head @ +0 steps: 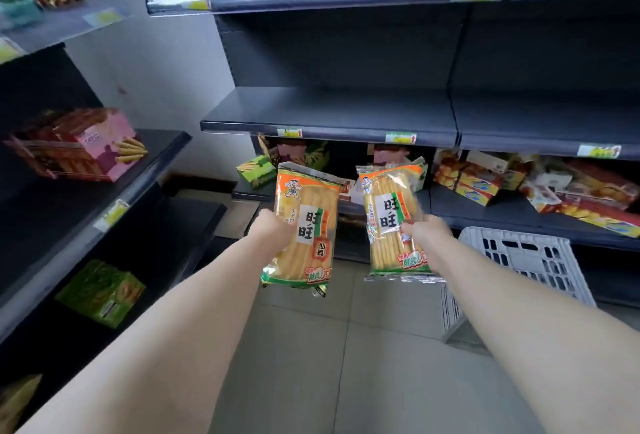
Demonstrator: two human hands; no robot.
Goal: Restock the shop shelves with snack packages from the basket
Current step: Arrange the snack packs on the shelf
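The left hand (273, 225) grips one pack (311, 198) by its side, and the right hand (420, 232) grips a second pack (388, 212). Both are held upright and apart below the front edge of the shelf (329, 111). The basket (540, 260) stands on the floor (346, 364) just right of the right arm, which hides part of it. The packs hide most fingers. The boxes (485, 180) under the shelf are blurred.
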